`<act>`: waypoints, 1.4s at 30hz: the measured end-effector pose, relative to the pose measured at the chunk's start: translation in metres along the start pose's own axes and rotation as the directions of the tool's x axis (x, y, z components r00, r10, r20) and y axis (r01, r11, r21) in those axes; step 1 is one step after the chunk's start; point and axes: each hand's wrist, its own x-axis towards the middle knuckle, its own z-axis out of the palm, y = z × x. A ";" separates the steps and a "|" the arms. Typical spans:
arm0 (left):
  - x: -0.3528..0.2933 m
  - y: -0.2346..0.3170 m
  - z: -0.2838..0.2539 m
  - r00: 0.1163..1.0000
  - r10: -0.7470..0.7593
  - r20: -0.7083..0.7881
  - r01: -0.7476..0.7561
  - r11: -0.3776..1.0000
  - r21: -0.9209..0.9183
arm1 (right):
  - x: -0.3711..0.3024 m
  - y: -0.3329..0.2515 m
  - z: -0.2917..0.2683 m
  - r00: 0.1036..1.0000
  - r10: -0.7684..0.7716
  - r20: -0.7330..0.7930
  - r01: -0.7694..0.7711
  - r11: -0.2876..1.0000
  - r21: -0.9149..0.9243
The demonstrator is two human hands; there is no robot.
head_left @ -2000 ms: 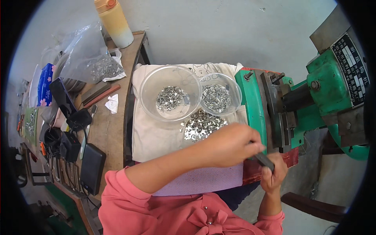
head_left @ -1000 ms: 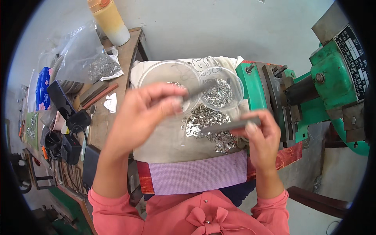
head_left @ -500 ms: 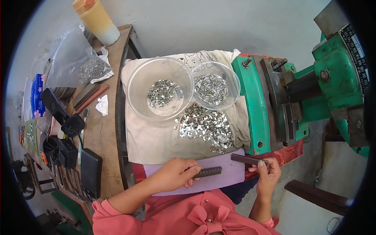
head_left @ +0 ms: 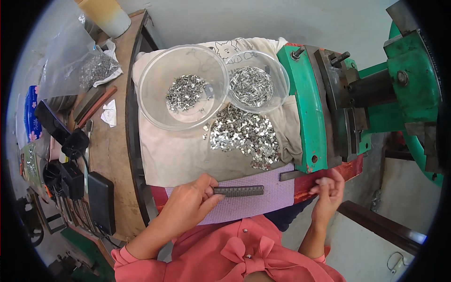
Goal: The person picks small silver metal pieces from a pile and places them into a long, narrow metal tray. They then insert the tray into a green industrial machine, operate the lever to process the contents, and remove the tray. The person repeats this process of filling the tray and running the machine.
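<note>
From where I stand, the left hand (head_left: 195, 195) has the near end of a dark notched bar (head_left: 239, 191) pinched between thumb and curled fingers, the rest of it pointing right over the purple mat (head_left: 277, 199); whether it rests on the cloth or hangs just above, I can't tell. The right hand (head_left: 327, 190) is loosely curled, fingers part-way bent, with nothing I can see in it; it sits just beside a plain dark bar (head_left: 292, 176) lying near the mat's right edge. Both bars look like metal to me, so I'd expect them stiff, hard to break and a bit heavy for their size, perhaps slick if oily. The notched one should give fingers some bite along its row, though a one-end pinch may let the far end dip; I'd hold it by its long sides, near the middle.
</note>
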 end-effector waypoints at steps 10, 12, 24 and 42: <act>0.000 -0.007 -0.001 0.995 0.093 -0.029 -0.090 0.993 0.077 | 0.032 0.126 -0.101 0.844 -0.067 -0.532 -0.002 0.992 -0.129; 0.000 -0.004 -0.003 0.997 0.082 -0.007 -0.081 0.994 0.079 | 0.042 0.147 -0.112 0.889 0.096 -0.447 -0.123 0.992 -0.032; 0.006 -0.006 -0.003 0.999 0.051 -0.020 -0.049 0.995 0.087 | 0.095 0.192 -0.147 0.973 0.188 -0.133 -0.179 0.981 0.079; 0.012 -0.010 -0.005 0.996 0.088 -0.003 -0.088 0.995 0.047 | 0.099 0.156 -0.136 0.975 0.164 -0.149 -0.149 0.983 0.107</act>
